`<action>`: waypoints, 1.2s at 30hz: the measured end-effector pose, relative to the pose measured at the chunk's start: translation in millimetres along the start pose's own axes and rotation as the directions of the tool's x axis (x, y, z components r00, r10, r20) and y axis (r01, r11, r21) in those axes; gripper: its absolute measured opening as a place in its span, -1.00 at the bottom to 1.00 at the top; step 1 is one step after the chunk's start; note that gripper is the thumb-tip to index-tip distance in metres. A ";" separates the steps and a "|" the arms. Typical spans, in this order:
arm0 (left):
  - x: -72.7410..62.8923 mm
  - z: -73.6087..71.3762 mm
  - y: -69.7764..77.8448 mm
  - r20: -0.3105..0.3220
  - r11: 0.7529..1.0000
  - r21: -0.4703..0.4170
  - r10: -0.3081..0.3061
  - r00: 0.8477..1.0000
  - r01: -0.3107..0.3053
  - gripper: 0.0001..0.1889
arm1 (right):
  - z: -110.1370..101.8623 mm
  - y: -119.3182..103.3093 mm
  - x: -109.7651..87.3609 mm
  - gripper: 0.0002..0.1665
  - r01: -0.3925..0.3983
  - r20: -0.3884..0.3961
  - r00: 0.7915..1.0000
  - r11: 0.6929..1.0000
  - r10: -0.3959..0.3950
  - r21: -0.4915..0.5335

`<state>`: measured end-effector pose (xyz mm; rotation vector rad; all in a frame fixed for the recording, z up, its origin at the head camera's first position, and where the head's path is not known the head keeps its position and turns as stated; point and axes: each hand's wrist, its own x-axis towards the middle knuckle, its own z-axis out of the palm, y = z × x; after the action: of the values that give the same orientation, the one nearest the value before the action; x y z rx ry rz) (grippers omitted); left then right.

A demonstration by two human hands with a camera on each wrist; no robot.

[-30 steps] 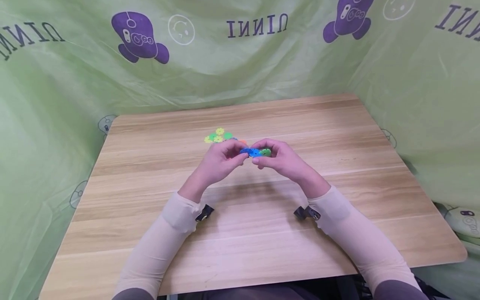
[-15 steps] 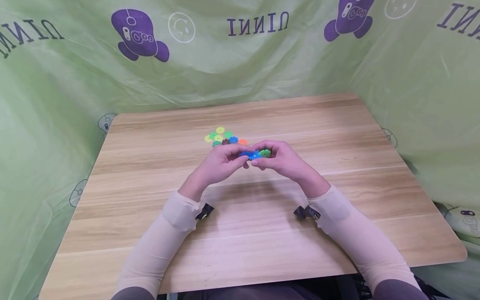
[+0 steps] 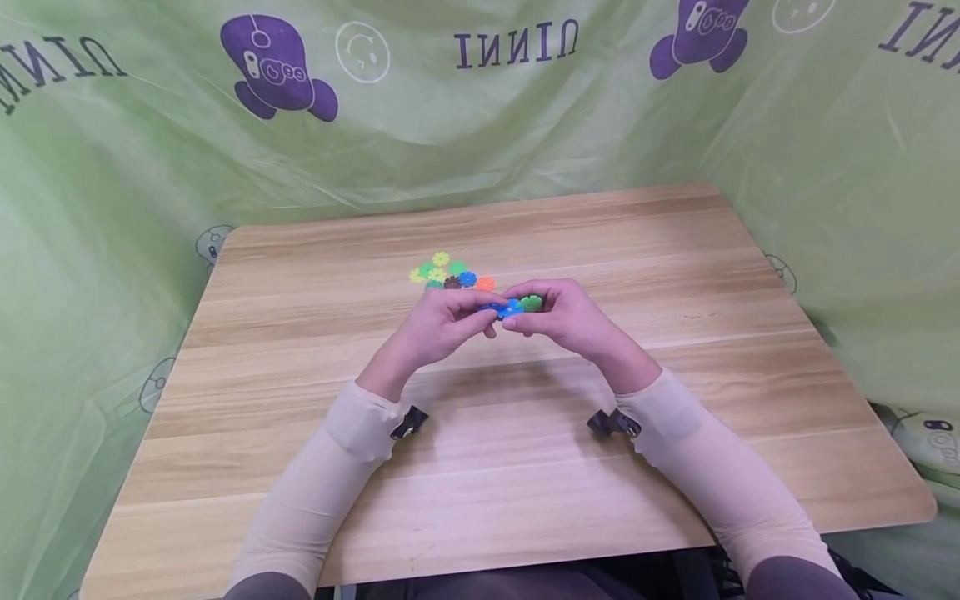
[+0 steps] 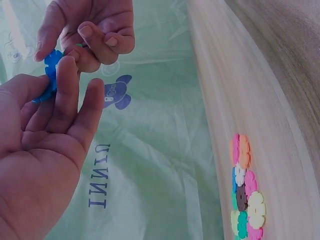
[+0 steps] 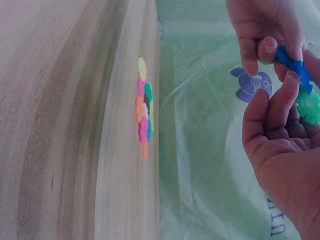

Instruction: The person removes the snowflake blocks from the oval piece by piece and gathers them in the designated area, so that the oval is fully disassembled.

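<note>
Both hands meet above the table, in the middle of the head view, around a small chain of notched, flower-shaped plastic discs. My left hand (image 3: pixel 435 329) pinches a blue disc (image 4: pixel 39 98) between thumb and fingers. Against it sits another blue disc (image 5: pixel 303 75), held by the thumb and fingertips of my right hand (image 3: pixel 564 317). A green disc (image 5: pixel 309 107) joins the blue one on the right-hand side, partly within the right palm. Fingers hide where the two blue discs meet.
Several loose discs in yellow, green, brown, pink and other colours lie just beyond the hands, among them a yellow disc (image 3: pixel 441 259) and an orange disc (image 3: pixel 485 283). The wooden table (image 3: pixel 585 467) is bordered by green printed fabric (image 3: pixel 420 150).
Since a second ago my hands have shifted slightly, so brown and blue loose discs behind the left hand now show. The held blue discs have tilted a little; both hands keep their grip.
</note>
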<state>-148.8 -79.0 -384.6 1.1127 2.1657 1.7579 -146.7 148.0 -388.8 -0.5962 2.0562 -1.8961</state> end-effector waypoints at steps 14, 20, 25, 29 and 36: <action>-0.1 -3.4 -1.8 0.024 0.999 -0.022 0.028 0.999 -0.027 -0.77 | -1.3 1.5 -0.4 -0.60 0.018 0.018 1.000 1.000 -0.018 0.002; -0.8 -1.9 -3.0 0.010 0.999 -0.047 0.026 1.000 -0.025 -0.77 | -2.1 3.8 0.9 -0.60 0.020 0.019 1.000 1.000 -0.020 -0.009; -0.4 -1.5 -1.6 -0.008 0.998 -0.050 0.025 1.000 -0.025 -0.79 | -2.2 3.7 1.0 -0.60 0.022 0.010 1.000 1.000 -0.022 -0.004; 0.5 -1.3 -2.0 -0.022 0.999 -0.026 0.043 0.999 -0.044 -0.81 | -2.3 2.6 1.0 -0.60 0.024 -0.002 1.000 1.000 -0.024 -0.012; 1.7 -0.8 -1.2 -0.058 0.998 0.002 0.057 0.997 -0.057 -0.85 | -2.7 -0.2 0.6 -0.58 0.010 -0.028 1.000 0.999 -0.011 -0.039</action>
<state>-151.0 -78.6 -384.9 1.1483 2.1880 1.8359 -148.5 150.1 -388.3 -0.5935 2.1159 -1.8849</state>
